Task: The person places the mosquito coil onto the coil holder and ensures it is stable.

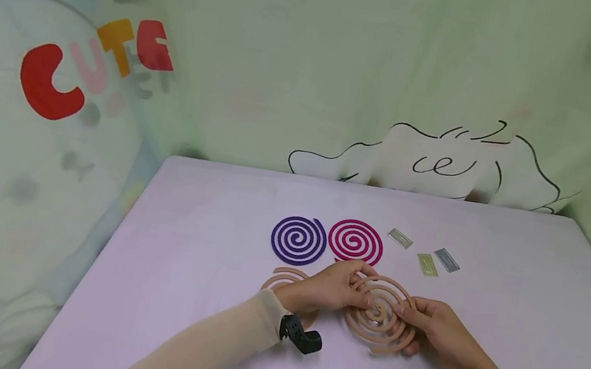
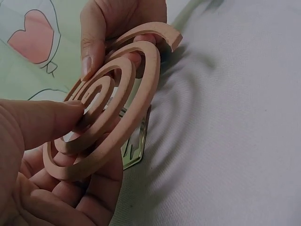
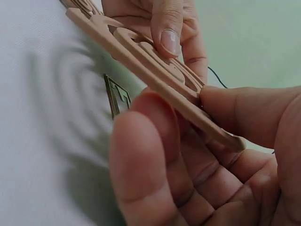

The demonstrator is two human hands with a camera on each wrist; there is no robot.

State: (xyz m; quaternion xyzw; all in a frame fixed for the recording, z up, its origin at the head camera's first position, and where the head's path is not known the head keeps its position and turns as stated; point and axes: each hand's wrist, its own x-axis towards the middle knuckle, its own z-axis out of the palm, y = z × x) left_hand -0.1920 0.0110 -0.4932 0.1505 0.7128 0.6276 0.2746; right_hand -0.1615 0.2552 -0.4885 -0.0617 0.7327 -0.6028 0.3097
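Both hands hold a tan mosquito coil point(image 1: 385, 351), tilted above the table. My left hand point(image 1: 328, 290) pinches it near the centre, thumb on its upper face and fingers beneath, as the left wrist view shows on the coil point(image 2: 148, 84). On the opposite side my right hand point(image 1: 437, 329) grips the outer rings between thumb and fingers. Below the coil, a flat metal coil stand point(image 2: 136, 153) lies on the table, partly covered by coil and fingers. A second tan coil point(image 1: 287, 271) lies under my left wrist, largely hidden by it.
A purple coil point(image 1: 298, 241) and a pink coil point(image 1: 356, 242) lie side by side beyond the hands. To their right are three flat metal stands: one silvery point(image 1: 400, 238), one yellowish point(image 1: 427, 265), one grey point(image 1: 447, 260). A printed curtain point(image 1: 314, 65) hangs behind the white table point(image 1: 193, 246).
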